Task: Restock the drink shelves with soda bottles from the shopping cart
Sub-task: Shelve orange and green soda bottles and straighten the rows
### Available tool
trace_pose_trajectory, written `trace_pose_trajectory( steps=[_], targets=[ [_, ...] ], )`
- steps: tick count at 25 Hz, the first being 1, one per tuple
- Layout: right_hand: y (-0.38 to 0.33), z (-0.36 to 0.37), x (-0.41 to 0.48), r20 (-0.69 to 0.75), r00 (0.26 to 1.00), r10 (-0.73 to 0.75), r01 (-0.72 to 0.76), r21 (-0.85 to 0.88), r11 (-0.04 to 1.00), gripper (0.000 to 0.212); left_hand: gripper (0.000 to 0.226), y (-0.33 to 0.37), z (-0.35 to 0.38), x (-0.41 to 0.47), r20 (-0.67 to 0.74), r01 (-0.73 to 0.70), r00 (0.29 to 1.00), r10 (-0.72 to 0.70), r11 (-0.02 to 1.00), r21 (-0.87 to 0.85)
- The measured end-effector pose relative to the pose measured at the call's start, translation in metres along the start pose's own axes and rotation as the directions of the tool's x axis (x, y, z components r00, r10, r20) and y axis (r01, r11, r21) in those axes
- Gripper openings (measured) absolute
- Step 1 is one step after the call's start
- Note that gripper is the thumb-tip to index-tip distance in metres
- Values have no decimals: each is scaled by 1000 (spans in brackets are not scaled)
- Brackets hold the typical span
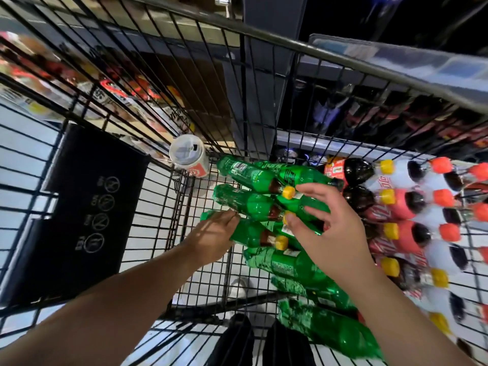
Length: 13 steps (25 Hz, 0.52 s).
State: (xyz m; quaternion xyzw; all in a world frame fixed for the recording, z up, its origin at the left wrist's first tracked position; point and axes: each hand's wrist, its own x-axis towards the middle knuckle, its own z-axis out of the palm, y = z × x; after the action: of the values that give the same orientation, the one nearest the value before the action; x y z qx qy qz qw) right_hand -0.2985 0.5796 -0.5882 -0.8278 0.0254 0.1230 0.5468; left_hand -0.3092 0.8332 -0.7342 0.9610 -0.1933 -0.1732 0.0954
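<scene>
Both hands are down in the wire shopping cart, still heavily loaded. The left hand is curled around the base end of a green soda bottle near centre, though how firm the grip is I cannot tell. The right hand is spread open, fingertips touching the yellow caps at 12 o'clock of it. Red-labelled cola bottles fill the 3 o'clock side; a can stands at 11. Restocking looks barely begun: nearly everything remains to shelve

The single head view looks steeply down, close, into the wire cart; its edges seem blurred.
</scene>
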Motion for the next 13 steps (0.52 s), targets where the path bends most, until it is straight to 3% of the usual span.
trace_pose_trajectory(
  steps=[2, 4, 6, 9, 11, 13],
  targets=[
    [-3, -4, 1, -30, 999, -22, 23, 26, 999, 43, 70, -1, -19, -11, 70, 73, 995, -65, 991, -114],
    [-7, -9, 4, -75, 995, -67, 73, 86, 994, 37, 69, 2, -51, -22, 11, 89, 996, -89, 969, -230],
    [-12, -16, 6, -87, 995, -57, 69, 139, 988, 34, 64, 15, -90, -30, -50, 121, 986, -160, 883, -453],
    [-20, -18, 7, 114, 993, 20, -27, 60, 998, 44, 55, 38, -136, -32, 52, 191, 971, -235, 619, -762],
    [-19, -13, 6, 287, 955, 72, -90, 52, 995, 53, 59, 52, -156, -27, 114, 160, 984, -134, 411, -897],
    [-20, -8, 3, 390, 912, 124, -181, 114, 977, 57, 64, 62, -169, -23, 86, 94, 995, -53, 191, -977]
  ],
)
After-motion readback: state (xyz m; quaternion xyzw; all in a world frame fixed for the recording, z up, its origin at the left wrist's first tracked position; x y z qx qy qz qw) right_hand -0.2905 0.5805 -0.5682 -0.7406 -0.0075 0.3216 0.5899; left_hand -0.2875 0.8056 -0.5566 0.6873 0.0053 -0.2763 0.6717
